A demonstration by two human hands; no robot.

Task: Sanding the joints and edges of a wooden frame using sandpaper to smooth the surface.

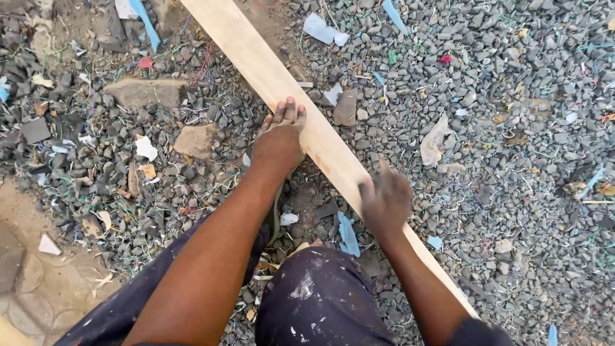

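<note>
Both hands are on the long plank (320, 138): left hand (280, 138) flat, right hand (384, 202) gripping its near edge; I steady it on gravel (512, 160).

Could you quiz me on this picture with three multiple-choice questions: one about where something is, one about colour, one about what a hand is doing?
1. Where does the wooden plank lie?
A. On loose gravel
B. On a workbench
C. In water

2. What colour is the plank?
A. Dark green
B. Pale tan
C. Black

3. What is the left hand doing?
A. Hanging in the air, far from the plank
B. Holding a hammer
C. Resting on the plank's edge

Answers: 1 A, grey gravel strewn with scraps lies on both sides of it. 2 B, the wood is light and unpainted. 3 C, its fingers lie on the board; the right hand is blurred near the other edge.
</note>
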